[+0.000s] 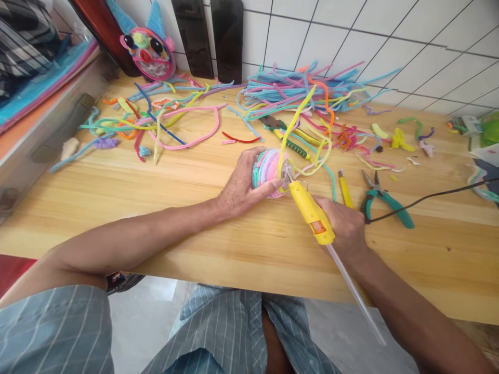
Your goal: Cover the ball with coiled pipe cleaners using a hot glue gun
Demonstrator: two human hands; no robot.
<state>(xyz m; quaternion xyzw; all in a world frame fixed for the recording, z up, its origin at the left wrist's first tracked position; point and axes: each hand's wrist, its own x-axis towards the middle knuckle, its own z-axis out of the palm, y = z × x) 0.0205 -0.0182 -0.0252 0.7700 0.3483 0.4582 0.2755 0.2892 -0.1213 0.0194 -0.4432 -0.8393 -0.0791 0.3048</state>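
Observation:
My left hand [239, 189] is wrapped round a coiled disc of pastel pipe cleaners [268, 169], holding it on edge on the wooden table [156, 208]. A loose yellow pipe cleaner [298, 111] rises from the disc. My right hand [345, 226] grips a yellow hot glue gun [310, 210]. Its nozzle touches the right side of the disc, and a clear glue stick [356, 296] pokes out of its back towards me.
Green-handled pliers [384, 200] and a yellow-handled tool [345, 189] lie just right of the gun. A black cord [432, 197] runs off right. Heaps of coloured pipe cleaners [304, 93] cover the far table. A pipe-cleaner face [152, 52] leans against the tiled wall.

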